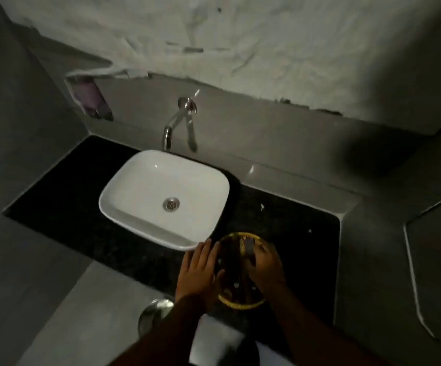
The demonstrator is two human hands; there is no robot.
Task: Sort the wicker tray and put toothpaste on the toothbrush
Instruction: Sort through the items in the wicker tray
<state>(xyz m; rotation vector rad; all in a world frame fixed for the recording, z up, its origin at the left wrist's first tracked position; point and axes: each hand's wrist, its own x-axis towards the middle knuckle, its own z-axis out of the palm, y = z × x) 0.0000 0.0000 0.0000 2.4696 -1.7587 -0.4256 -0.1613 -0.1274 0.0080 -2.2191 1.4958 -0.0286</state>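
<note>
Dimly, the tray [243,270] sat on the counter [63,207] beside the sink [140,186], left hand [199,273] flat at its rim, right hand [265,268] inside, grip unclear; likely light, stiff, best held by its rim.

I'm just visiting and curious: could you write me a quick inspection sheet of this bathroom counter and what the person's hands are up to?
Surface: dark speckled counter, dimly lit, with a few pale specks on its right part.
Job's things: round wicker tray on the counter, just right of the sink's front corner; its contents are too dark and blurred to name. No toothbrush or toothpaste can be made out.
Clutter: nothing seen.
Hands: left hand rests flat on the tray's left rim; right hand reaches into the tray, its grip unclear.
Cables: nothing seen.
Surroundings: white sink, empty; chrome tap on the wall above it; a shiny round object lower down by the floor.
</note>
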